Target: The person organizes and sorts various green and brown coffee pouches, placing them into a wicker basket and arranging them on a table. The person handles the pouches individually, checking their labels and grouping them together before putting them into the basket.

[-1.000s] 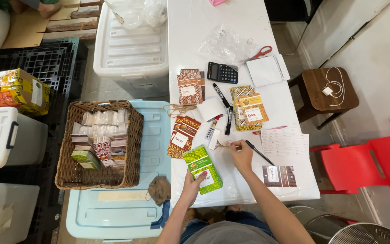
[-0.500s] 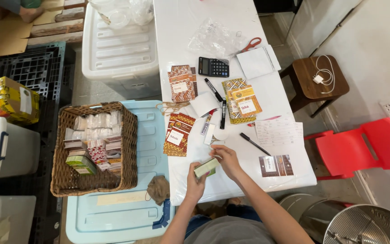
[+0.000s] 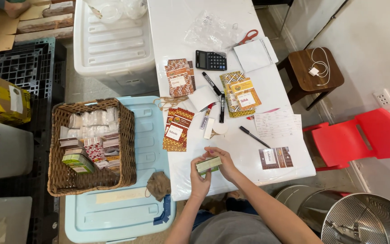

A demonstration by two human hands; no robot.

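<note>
At the near edge of the white table (image 3: 177, 27), the green box (image 3: 208, 164) that lay flat a second ago is now lifted and turned on edge between both hands. Left hand (image 3: 199, 177) is curled about its near-left end and right hand (image 3: 222, 163) closes over its far-right end. Patterned pouches (image 3: 177, 129) and the black pen (image 3: 254, 136) lie untouched beyond, so the handling is of the box alone.
</note>
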